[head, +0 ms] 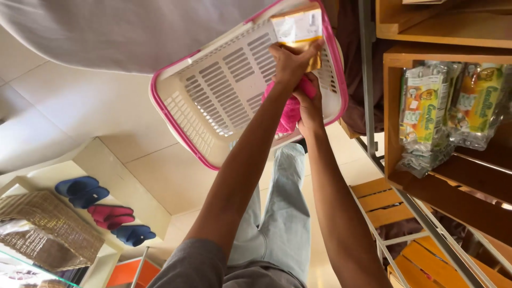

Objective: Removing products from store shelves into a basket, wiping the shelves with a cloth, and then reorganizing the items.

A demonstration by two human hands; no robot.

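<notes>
Overhead, both arms reach up to a white slotted plastic basket (224, 90) with a pink rim, held tilted above the person's jeans and the pale tiled floor (154, 176). Left hand (290, 64): fingers clenched on a yellow-and-white flat packet (297, 29), which lies against the basket's inner wall near the top rim. Right hand (310, 104): just below the left, touching it; fingers grasping the basket's pink handle (290, 114), a thick pink piece at the basket's near edge. Whether that pink piece is a handle grip or a cloth wrapped on it, cannot tell.

Surroundings: a wooden shelf unit (392, 106) stands at the right, its compartment holding green-and-yellow packets in clear wrap (426, 114), leaning together. Wooden slatted crates (381, 200) sit lower, beside a metal frame. At lower left, on a pale ledge, blue slippers (82, 192) lie next to red slippers (111, 216), with a woven wicker basket (48, 229) just beside them.
</notes>
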